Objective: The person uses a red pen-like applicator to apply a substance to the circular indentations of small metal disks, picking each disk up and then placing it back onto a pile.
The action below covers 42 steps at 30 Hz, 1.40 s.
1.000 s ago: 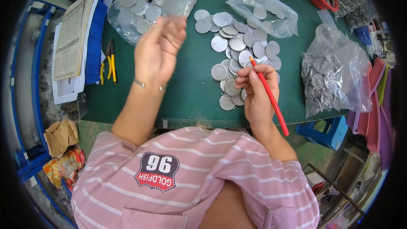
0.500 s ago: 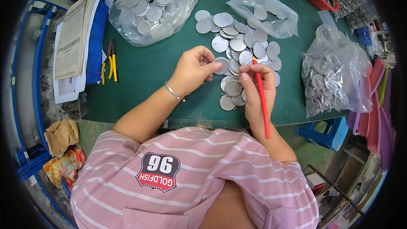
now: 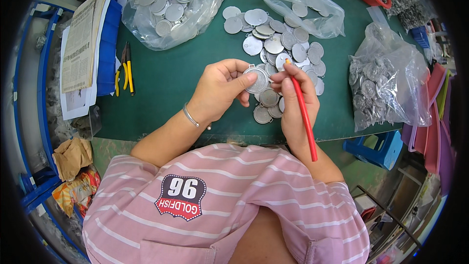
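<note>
My left hand pinches a round grey metal disc by its edge, between thumb and fingers. The disc has a raised rim, a textured face and a small loop at its top. In my right hand is a long red pencil, its tip pointing away from me and its back end lying over my wrist. The pencil's tip is apart from the held disc. Just beyond both hands spreads a loose pile of similar grey discs, some lying smooth side up. A few more discs lie nearer me, between my hands.
Clear plastic bags of discs stand at the far left, far middle and right of the green table. Yellow-handled pliers lie beside a blue bin with papers. A blue stool stands below the right edge.
The disc in my left hand has turned to show its textured face more fully. My right hand has shifted slightly right, with the pencil still in it.
</note>
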Available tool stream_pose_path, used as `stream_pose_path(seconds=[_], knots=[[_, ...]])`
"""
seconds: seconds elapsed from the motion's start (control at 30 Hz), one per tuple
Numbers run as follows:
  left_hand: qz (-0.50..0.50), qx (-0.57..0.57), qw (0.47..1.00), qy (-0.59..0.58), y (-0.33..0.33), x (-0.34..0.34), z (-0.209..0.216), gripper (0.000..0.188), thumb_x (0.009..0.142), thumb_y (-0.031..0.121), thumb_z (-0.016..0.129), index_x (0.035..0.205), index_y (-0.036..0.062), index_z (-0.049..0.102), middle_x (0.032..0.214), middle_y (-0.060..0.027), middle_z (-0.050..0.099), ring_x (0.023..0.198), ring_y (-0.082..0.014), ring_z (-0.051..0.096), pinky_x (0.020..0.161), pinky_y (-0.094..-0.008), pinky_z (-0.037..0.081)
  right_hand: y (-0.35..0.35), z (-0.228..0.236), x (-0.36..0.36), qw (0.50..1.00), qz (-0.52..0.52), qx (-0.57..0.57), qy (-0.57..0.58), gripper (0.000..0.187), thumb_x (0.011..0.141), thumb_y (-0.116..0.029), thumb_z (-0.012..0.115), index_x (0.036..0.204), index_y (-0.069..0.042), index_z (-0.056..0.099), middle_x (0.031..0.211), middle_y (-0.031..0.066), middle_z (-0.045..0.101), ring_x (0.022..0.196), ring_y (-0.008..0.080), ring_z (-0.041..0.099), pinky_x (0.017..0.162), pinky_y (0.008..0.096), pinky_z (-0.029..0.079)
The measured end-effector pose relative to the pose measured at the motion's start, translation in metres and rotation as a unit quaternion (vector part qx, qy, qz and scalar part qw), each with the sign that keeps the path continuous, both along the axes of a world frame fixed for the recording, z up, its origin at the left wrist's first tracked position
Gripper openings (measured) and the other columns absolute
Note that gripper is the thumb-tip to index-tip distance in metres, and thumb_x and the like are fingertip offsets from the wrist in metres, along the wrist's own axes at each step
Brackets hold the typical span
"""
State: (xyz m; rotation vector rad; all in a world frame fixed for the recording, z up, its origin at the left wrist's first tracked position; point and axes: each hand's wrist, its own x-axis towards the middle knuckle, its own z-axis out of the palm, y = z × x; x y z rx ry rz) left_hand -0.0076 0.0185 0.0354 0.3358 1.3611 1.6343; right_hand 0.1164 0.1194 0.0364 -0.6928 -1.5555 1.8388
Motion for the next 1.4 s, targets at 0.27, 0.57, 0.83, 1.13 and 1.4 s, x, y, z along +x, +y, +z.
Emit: stream_pose_path(seconds=[0.27,0.57,0.83,1.13,1.4], knots=[[0.028,0.021,0.998,-0.061,-0.002,-0.002,0.001,0.017,0.083,0.011,0.061,0.094,-0.0015,0.056,0.076,-0.0066,0.060,0.052,-0.0084,0.053,0.046,-0.0236,0.048,0.000,-0.007,0.009,0.985,-0.032,0.134,0.101,0.009,0.088,-0.006,0.049,0.091,0.002,0.047,0.084,0.0128,0.058,0.072,0.0138,0.052,0.067,0.0268,0.042],[0.030,0.040,0.997,-0.055,-0.002,-0.001,0.001,0.016,0.083,0.011,0.062,0.092,-0.0015,0.056,0.075,-0.0072,0.060,0.051,-0.0081,0.053,0.045,-0.0231,0.048,0.005,-0.007,0.011,0.955,0.024,0.280,0.097,0.003,0.083,-0.003,0.051,0.080,-0.003,0.050,0.070,0.0077,0.059,0.066,0.0194,0.051,0.066,0.0309,0.040],[0.035,0.032,0.997,-0.063,0.000,-0.002,0.002,0.016,0.082,0.007,0.062,0.090,-0.0034,0.054,0.072,-0.0059,0.059,0.051,-0.0077,0.054,0.044,-0.0219,0.048,0.007,-0.009,0.010,0.944,0.051,0.312,0.090,0.004,0.080,-0.002,0.054,0.080,-0.004,0.050,0.068,0.0060,0.059,0.065,0.0196,0.051,0.071,0.0329,0.037],[0.032,0.021,0.998,-0.052,0.000,0.001,0.003,0.014,0.083,0.009,0.062,0.088,-0.0013,0.055,0.071,-0.0059,0.059,0.049,-0.0071,0.052,0.043,-0.0222,0.047,0.006,-0.007,0.009,0.939,0.049,0.331,0.082,0.005,0.080,-0.001,0.054,0.081,-0.005,0.050,0.069,0.0057,0.059,0.065,0.0197,0.052,0.071,0.0335,0.037],[0.033,0.018,0.999,-0.015,0.000,0.002,0.006,0.013,0.082,0.007,0.061,0.087,-0.0028,0.055,0.070,-0.0059,0.058,0.049,-0.0077,0.051,0.043,-0.0220,0.046,0.005,-0.006,0.007,0.937,0.056,0.336,0.076,0.006,0.079,-0.002,0.056,0.080,-0.005,0.051,0.070,0.0051,0.059,0.066,0.0198,0.052,0.072,0.0335,0.036]])
